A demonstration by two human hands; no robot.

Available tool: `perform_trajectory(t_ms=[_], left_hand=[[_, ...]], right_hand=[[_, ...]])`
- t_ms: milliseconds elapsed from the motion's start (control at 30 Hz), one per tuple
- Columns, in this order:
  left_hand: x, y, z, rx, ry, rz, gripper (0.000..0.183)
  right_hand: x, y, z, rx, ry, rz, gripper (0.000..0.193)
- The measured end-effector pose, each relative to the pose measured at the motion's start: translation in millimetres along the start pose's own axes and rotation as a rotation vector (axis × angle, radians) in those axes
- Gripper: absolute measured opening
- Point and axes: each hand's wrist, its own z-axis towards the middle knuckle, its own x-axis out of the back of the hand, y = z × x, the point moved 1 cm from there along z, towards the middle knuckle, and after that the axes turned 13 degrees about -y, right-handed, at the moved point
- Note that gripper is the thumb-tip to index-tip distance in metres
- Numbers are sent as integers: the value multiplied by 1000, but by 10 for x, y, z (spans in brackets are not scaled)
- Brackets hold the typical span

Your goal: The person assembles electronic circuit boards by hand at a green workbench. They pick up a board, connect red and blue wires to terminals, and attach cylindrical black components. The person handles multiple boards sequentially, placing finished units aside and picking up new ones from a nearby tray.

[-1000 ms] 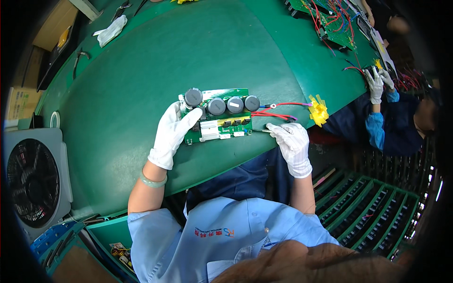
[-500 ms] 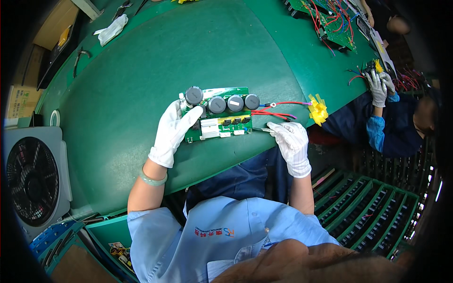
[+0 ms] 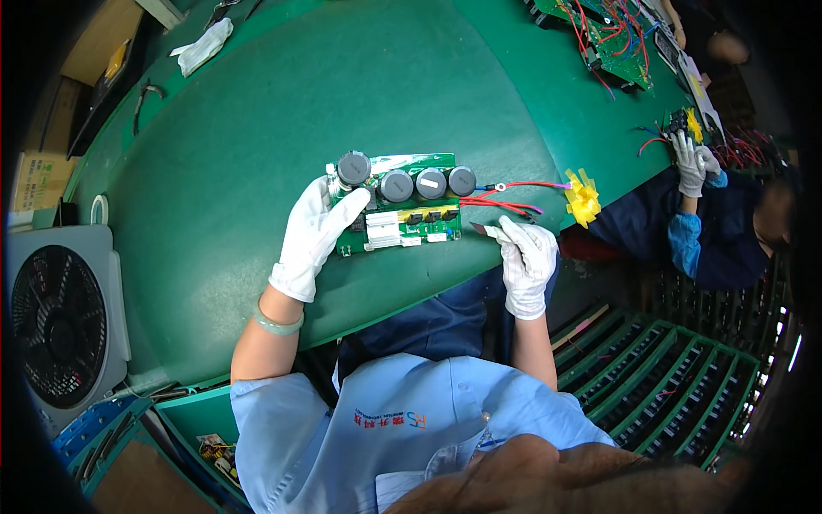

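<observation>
A green circuit board (image 3: 438, 231) with a row of big black capacitors (image 3: 396, 186) and a silver heat sink (image 3: 383, 230) lies on the green mat. My gloved left hand (image 3: 310, 233) grips the board's left end, thumb on top beside the leftmost capacitor. Red wires (image 3: 505, 204) run from the right end of the board to a yellow tape bundle (image 3: 583, 199). Just off the board's lower right corner, my gloved right hand (image 3: 527, 261) pinches a small thin blade (image 3: 485, 230), its tip apart from the board. The rest of the blade is hidden by the fingers.
A fan (image 3: 60, 317) stands at the left. A white glove (image 3: 205, 47) and pliers (image 3: 145, 104) lie at the far left. Wired boards (image 3: 623, 60) sit at the far right, where a co-worker's gloved hands (image 3: 692, 164) handle parts. Green slotted racks (image 3: 668, 377) stand at lower right.
My right hand has drawn slightly back from the board's corner and turned, with the blade now clear of the board's edge. The left hand keeps its grip.
</observation>
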Motion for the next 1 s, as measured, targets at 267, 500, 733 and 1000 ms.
perform_trajectory(t_ms=[267,500,733,1000], left_hand=[[1,43,-16,71,3,80,63],[1,59,-9,75,5,96,62],[3,25,-4,49,13,73,59],[-5,33,-8,38,-2,58,58]], right_hand=[[-183,18,-129,-14,168,-91,30],[-199,28,-136,-15,174,-94,31],[-209,29,-133,-24,167,-85,30],[-232,63,-143,4,183,-111,29]])
